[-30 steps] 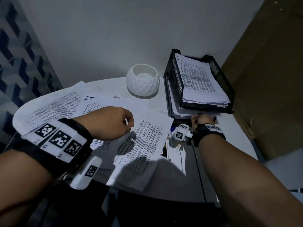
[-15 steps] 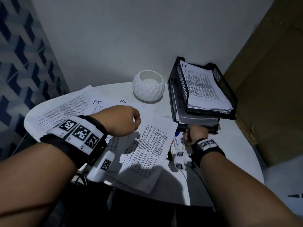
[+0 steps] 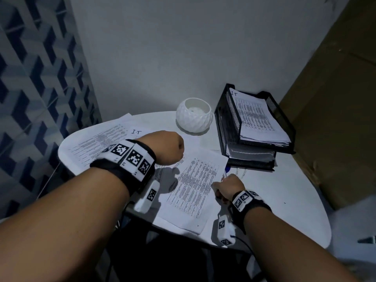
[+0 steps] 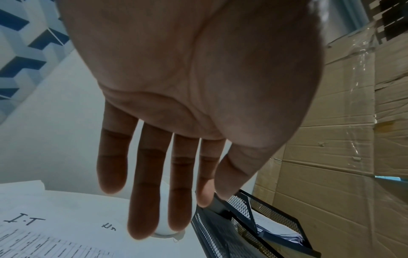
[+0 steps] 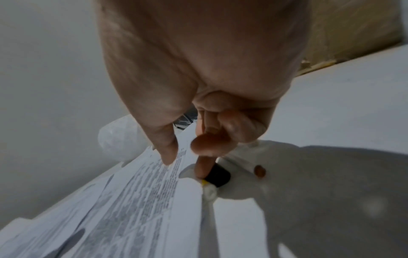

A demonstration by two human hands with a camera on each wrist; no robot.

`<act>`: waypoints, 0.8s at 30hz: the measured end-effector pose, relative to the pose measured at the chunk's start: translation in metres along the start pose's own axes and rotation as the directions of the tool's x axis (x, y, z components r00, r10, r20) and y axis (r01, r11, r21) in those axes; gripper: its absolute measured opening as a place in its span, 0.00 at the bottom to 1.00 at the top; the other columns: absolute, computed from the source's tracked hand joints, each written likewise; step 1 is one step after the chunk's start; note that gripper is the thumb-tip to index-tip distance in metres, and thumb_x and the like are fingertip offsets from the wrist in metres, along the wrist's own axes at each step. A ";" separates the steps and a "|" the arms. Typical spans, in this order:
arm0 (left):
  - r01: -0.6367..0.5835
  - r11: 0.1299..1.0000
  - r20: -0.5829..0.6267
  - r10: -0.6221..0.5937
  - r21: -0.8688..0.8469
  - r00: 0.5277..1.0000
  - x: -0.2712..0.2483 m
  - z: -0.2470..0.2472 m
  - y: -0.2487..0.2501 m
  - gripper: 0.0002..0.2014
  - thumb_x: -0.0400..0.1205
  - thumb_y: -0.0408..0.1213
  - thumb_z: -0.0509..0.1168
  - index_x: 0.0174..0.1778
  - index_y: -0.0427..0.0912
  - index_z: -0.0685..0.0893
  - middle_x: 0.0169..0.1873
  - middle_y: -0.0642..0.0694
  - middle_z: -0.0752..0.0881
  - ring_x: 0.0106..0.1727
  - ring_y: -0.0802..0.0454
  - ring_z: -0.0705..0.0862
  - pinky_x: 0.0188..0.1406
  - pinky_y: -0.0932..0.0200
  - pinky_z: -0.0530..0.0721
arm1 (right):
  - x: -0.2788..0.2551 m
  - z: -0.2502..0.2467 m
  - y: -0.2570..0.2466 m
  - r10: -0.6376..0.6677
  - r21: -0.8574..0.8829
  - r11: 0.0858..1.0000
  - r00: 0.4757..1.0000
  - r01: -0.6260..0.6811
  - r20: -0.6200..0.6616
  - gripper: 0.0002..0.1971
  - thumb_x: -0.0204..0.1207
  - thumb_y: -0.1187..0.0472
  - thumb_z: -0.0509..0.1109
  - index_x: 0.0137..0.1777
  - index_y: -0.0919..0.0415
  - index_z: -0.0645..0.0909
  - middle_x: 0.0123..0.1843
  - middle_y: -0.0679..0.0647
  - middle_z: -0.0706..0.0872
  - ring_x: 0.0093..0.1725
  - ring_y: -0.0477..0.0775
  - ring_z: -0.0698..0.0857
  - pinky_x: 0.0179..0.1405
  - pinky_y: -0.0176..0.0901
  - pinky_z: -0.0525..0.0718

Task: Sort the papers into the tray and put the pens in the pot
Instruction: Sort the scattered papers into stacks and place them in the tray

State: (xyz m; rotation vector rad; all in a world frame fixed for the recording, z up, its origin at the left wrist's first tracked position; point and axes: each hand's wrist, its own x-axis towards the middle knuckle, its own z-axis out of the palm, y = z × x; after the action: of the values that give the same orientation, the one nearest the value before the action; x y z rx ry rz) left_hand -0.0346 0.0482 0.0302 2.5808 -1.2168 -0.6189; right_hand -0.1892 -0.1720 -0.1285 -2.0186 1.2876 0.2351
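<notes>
A printed sheet [image 3: 195,180] lies on top of loose papers [image 3: 97,139] spread over the white round table [image 3: 284,200]. My right hand [image 3: 216,190] is at this sheet's right edge. In the right wrist view its thumb [image 5: 167,153] lies on the sheet [image 5: 141,192] and its curled index finger [image 5: 202,167] meets the edge, touching a black-ended pen [image 5: 217,175]. Pens [image 3: 226,171] lie beside that edge. My left hand [image 3: 173,147] hovers over the papers with straight fingers [image 4: 143,200], holding nothing. The white pot [image 3: 194,115] and the black two-tier mesh tray [image 3: 223,119], both tiers holding paper, stand at the back.
A tall cardboard box [image 3: 335,119] stands close on the right of the table. A grey wall runs behind and a blue patterned wall [image 3: 40,88] on the left. Bare table top shows at the front right.
My right hand has drawn back from the tray's lower tier to the top sheet's right edge. The left hand has stayed hovering over the papers.
</notes>
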 end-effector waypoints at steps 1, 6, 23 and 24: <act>0.004 1.000 0.000 -0.004 0.000 1.000 0.000 0.000 -0.001 0.13 0.86 0.42 0.60 0.61 0.52 0.87 0.58 0.52 0.88 0.58 0.49 0.84 0.54 0.56 0.80 | 0.001 0.002 -0.001 0.007 0.005 1.000 1.000 -0.007 -0.009 0.16 0.59 0.53 0.78 0.36 0.68 0.87 0.26 0.59 0.88 0.24 0.57 0.86 0.26 0.43 0.86; 0.027 0.999 -0.019 -0.028 -0.016 0.999 0.004 -0.004 -0.010 0.13 0.86 0.42 0.61 0.62 0.51 0.88 0.59 0.51 0.88 0.59 0.48 0.84 0.58 0.55 0.81 | -0.003 0.007 -0.008 0.067 0.064 0.996 0.996 -0.063 -0.064 0.10 0.60 0.62 0.77 0.36 0.65 0.80 0.23 0.55 0.82 0.18 0.52 0.80 0.17 0.33 0.75; 0.078 0.996 0.005 -0.078 -0.034 0.997 0.027 0.006 -0.022 0.13 0.86 0.42 0.59 0.56 0.49 0.89 0.49 0.50 0.92 0.49 0.48 0.90 0.55 0.53 0.87 | -0.005 0.006 -0.018 -0.047 0.068 0.996 0.990 0.057 -0.132 0.20 0.75 0.61 0.79 0.65 0.62 0.81 0.53 0.58 0.88 0.52 0.61 0.88 0.44 0.43 0.80; 0.096 0.994 0.010 -0.095 -0.058 0.995 0.029 0.007 -0.027 0.13 0.86 0.43 0.59 0.54 0.48 0.89 0.47 0.49 0.93 0.46 0.48 0.92 0.55 0.53 0.89 | -0.008 -0.004 -0.020 -0.085 0.058 0.994 0.985 0.094 -0.148 0.07 0.73 0.63 0.76 0.49 0.62 0.84 0.42 0.57 0.87 0.43 0.60 0.87 0.38 0.43 0.80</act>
State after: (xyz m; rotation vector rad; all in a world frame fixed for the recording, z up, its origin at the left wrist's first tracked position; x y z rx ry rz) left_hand -0.0034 0.0423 0.0058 2.6024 -1.0659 -0.6729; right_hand -0.1768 -0.1639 -0.1125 -2.0635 1.2715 0.0039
